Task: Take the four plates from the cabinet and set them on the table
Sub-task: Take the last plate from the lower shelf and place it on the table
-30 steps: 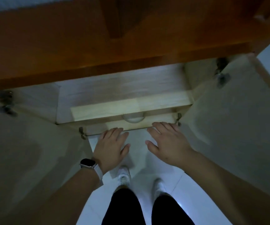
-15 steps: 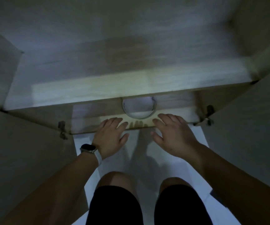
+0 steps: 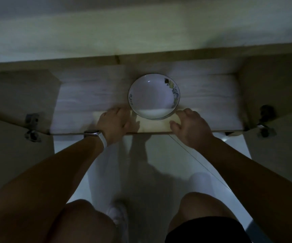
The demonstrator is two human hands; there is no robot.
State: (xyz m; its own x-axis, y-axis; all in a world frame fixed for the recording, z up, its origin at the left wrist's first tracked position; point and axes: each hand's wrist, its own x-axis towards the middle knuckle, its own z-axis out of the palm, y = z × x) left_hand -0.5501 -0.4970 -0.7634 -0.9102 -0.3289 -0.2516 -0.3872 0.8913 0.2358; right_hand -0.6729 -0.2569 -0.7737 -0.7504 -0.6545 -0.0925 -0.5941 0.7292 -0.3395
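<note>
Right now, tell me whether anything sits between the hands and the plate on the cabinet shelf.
Nothing visible does. The plate sits near the front edge of the shelf. The left hand and right hand rest on that edge on either side of it, with only bare shelf between them and the plate.

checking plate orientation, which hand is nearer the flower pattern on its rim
Right. The right hand lies just short of the flower pattern on the plate; the left hand lies by the opposite rim.

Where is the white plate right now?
In the head view, the plate sits near the front edge of the cabinet shelf, about mid-frame, between the left hand and the right hand.
</note>
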